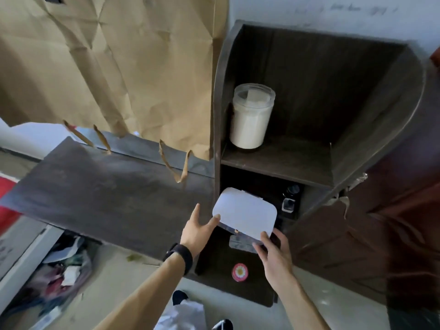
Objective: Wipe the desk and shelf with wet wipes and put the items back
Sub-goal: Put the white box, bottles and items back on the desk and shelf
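Fingers [266, 236] of the right hand [273, 256] curl round the near right corner of one white-lidded box [245, 215], gripping it. Left hand [198, 228] holds the box's left edge: thumb on the lid rim, one finger sticking out straight, the other fingers hidden under the box. Box is at the mouth of the lower compartment of the shelf [381, 103], just right of the desk [107, 186] end. Cannot tell if it rests on the board or is held just above it. Its lower part looks clear but is mostly covered by lid and hands.

Counts:
- Two hands, one box.
- One jar [252, 117] with white contents, upright at the left of the upper compartment.
- Two small dark bottles [289, 198] at the back of the lower compartment, right of the box; dim, details unreadable.
- One round pink sticker [240, 272] with a daisy, on the dark board below the hands.
- One grey label [240, 242] just under the box, partly hidden and blurred.
- One brown paper bag [107, 55] behind the desk, against the shelf's left side. Its top is cut off by the frame and its paper handles hang over the desk's back edge.
- One black wristband [182, 257] on the left wrist.
- One bin [59, 270] of clutter low left, under the desk edge, contents too blurred to name.
- One white plastic bag [181, 315] at the bottom edge, cut off.
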